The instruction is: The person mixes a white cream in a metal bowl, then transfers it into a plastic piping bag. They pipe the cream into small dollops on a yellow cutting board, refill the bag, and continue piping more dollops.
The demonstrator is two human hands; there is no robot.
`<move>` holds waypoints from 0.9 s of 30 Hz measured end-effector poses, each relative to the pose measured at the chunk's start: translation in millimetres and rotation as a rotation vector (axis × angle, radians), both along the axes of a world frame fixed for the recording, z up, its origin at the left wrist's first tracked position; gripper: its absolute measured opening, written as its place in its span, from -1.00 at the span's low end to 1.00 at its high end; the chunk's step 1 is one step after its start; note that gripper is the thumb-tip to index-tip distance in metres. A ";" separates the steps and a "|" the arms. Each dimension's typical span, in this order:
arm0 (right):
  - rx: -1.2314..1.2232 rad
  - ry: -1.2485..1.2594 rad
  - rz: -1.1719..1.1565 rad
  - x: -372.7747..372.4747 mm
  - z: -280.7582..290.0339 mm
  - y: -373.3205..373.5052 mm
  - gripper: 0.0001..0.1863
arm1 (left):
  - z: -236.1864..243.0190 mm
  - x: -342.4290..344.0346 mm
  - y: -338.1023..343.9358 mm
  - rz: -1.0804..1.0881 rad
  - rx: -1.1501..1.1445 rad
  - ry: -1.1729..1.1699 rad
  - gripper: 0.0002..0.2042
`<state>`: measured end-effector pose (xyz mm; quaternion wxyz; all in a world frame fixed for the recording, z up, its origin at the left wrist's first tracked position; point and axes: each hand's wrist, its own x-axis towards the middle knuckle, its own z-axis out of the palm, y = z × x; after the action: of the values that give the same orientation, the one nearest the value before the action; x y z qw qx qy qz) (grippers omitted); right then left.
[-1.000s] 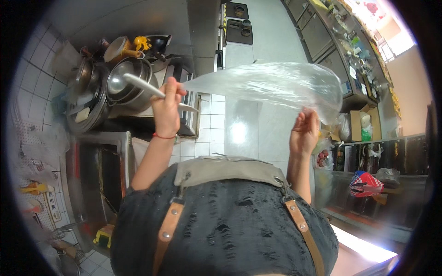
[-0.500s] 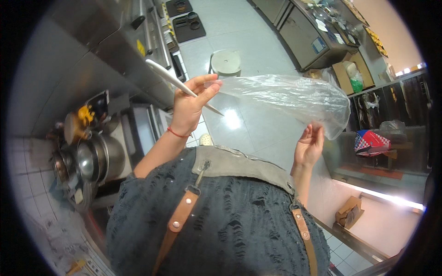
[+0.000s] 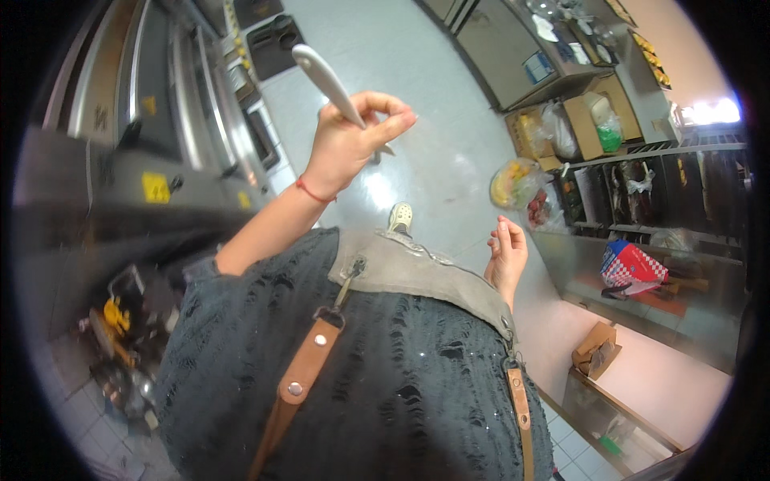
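Observation:
My left hand (image 3: 353, 144) is closed round a long white-handled tool (image 3: 327, 84). The rounded handle points up and to the left, and a narrow end shows below the fingers. I cannot tell the tool's exact kind. Thumb and forefinger of that hand are pinched together at the right, with nothing clearly visible between them. Lower right, in front of the apron's edge, my right hand (image 3: 507, 252) has its fingers bent and drawn together. What they hold, if anything, does not show. No clear plastic bag can be made out between the hands.
Steel ovens (image 3: 176, 104) line the left side. At the right stand a cardboard box (image 3: 609, 120), bagged goods (image 3: 513, 184) on the floor and a rack of dark trays (image 3: 634, 188). A red and blue checked package (image 3: 634, 268) lies on the right-hand counter. My shoe (image 3: 401, 216) shows below.
The clear plastic bag stretched between my hands has gone from sight. My left hand has moved up and right with the tool; my right hand has drawn left and down, its fingers curling.

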<state>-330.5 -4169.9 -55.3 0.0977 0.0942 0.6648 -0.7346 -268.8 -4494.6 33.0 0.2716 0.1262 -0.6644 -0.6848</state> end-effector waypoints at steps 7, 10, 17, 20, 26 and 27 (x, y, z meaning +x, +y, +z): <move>0.328 0.729 0.575 -264.8 42.5 -102.3 -0.80 | -52.6 -220.4 -17.7 -0.013 -0.233 0.106 -0.84; 0.336 0.877 0.781 -340.4 69.3 -168.5 -0.79 | -45.5 -286.4 -28.8 -0.066 -0.223 -0.030 -0.86; 0.130 0.678 0.721 -534.5 79.7 -273.8 -0.88 | -53.2 -473.6 -100.6 -0.070 -0.137 -0.026 -0.44; -0.009 0.659 0.457 -645.8 70.6 -290.8 -0.81 | -75.2 -561.1 -165.8 -0.112 0.086 -0.080 -0.41; 0.316 0.344 0.403 -791.7 31.8 -290.0 -0.78 | -58.3 -726.1 -330.1 0.150 0.567 0.338 -0.57; 0.281 0.363 0.343 -808.8 21.0 -297.7 -0.73 | -51.6 -743.3 -354.0 0.150 0.621 0.363 -0.59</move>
<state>-1139.3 -4467.5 -34.3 0.0859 -0.1397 0.7729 -0.6129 -1012.1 -4848.6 -18.6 0.3833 0.1277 -0.3547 -0.8432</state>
